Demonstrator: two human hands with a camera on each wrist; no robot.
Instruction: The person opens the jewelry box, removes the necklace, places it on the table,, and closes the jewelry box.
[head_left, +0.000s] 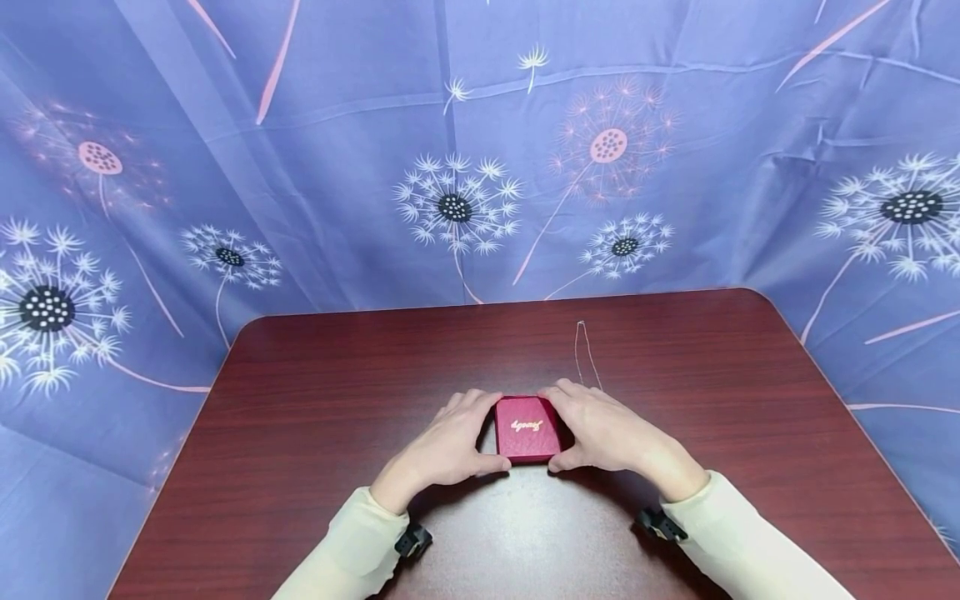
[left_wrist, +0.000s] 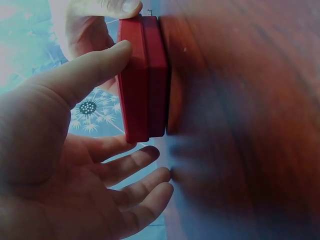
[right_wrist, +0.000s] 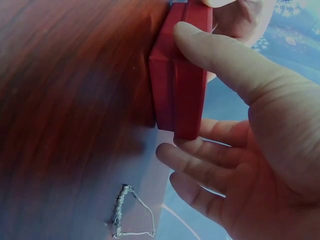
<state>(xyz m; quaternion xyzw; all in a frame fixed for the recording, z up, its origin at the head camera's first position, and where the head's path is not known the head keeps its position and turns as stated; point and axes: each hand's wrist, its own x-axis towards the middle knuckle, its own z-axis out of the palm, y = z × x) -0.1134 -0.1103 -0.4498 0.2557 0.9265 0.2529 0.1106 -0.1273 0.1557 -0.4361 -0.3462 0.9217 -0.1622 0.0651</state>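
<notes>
A small red jewelry box point(head_left: 527, 429) lies on the table with its lid on, gold lettering upside down from where I look. My left hand point(head_left: 450, 442) grips its left side, thumb at the near edge and index finger at the far edge. From the right, my right hand point(head_left: 607, 429) holds it the same way. In the left wrist view the left thumb presses on the box point(left_wrist: 142, 80), the lower fingers spread free. Beyond the right hand lies a thin chain necklace point(head_left: 577, 350); the right wrist view shows its silvery beaded part point(right_wrist: 119, 207).
The dark red-brown wooden table point(head_left: 337, 358) has rounded far corners. A blue cloth point(head_left: 337, 167) with dandelion prints hangs behind it and along both sides. Each wrist wears a black strap point(head_left: 412, 541).
</notes>
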